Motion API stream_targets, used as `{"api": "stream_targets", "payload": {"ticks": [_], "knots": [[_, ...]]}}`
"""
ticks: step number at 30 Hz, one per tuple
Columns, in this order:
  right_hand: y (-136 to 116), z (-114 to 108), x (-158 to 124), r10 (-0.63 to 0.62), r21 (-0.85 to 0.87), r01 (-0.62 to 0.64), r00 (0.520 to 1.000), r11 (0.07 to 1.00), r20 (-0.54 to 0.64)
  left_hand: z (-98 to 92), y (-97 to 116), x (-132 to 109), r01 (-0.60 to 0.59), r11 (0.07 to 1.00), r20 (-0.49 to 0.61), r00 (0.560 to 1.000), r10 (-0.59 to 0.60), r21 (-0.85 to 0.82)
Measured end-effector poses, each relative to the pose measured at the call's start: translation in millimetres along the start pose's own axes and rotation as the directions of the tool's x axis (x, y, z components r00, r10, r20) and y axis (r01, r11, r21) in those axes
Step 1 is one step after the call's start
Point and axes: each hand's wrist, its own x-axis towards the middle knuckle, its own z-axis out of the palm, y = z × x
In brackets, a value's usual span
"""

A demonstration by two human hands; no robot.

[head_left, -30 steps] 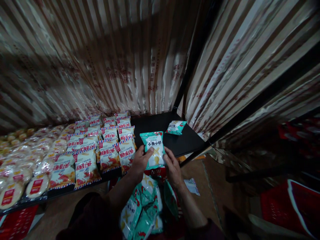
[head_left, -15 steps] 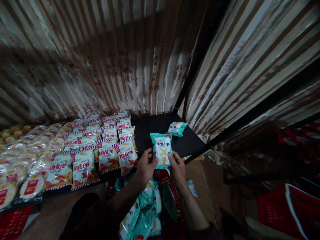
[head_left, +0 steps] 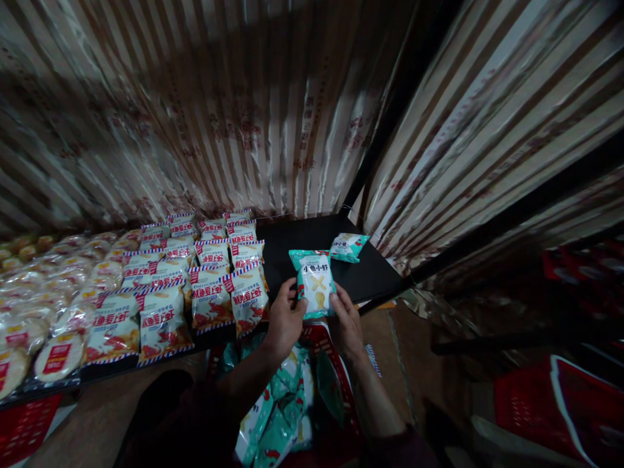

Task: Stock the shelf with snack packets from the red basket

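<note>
1. the left hand (head_left: 287, 318) and the right hand (head_left: 347, 322) hold one green-and-white packet (head_left: 316, 284) between them, fingers closed in on its lower sides, thumbs at the front.
2. that packet appears over the front edge of the black shelf (head_left: 285, 244), printed face towards the camera; i cannot tell whether it touches the surface.
3. bare black surface shows behind it and to its left, as far as the rows of white-and-red packets (head_left: 212, 292).
4. just behind its top right corner a second green packet (head_left: 349, 247) lies on the shelf, near the right end.
5. at the back, the striped curtain (head_left: 268, 97) borders the shelf; a dark post (head_left: 375, 149) rises at the far right corner, and a slanting bar (head_left: 468, 237) meets the near right one.
6. below the hands, a red basket (head_left: 344, 377) holds more green packets (head_left: 287, 422), its far rim close to the shelf's front edge.
</note>
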Motion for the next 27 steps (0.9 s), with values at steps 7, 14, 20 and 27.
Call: {"api": "stream_targets", "payload": {"ticks": [7, 14, 20, 27], "knots": [[8.8, 0.0, 6.2, -0.076, 0.008, 0.078, 0.989, 0.997, -0.13, 0.4, 21.4, -19.9, -0.361, 0.831, 0.008, 0.919, 0.395, 0.422], [2.3, -7.3, 2.0, -0.21, -0.149, 0.194, 0.972, 0.97, -0.106, 15.5, 23.6, -32.2, -0.303, 0.888, 0.15, 0.952, 0.267, 0.346], [-12.8, -8.8, -9.2, -0.362, -0.259, 0.389, 0.921, 0.884, 0.145, 21.2, 26.6, -16.5, -0.064, 0.989, 0.12, 0.989, 0.08, -0.131], [-11.6, -5.9, -11.4, -0.518, -0.387, 0.617, 0.786, 0.685, 0.337, 25.9, 32.2, -10.0, 0.038, 0.927, 0.093, 0.996, -0.003, -0.372]]}}
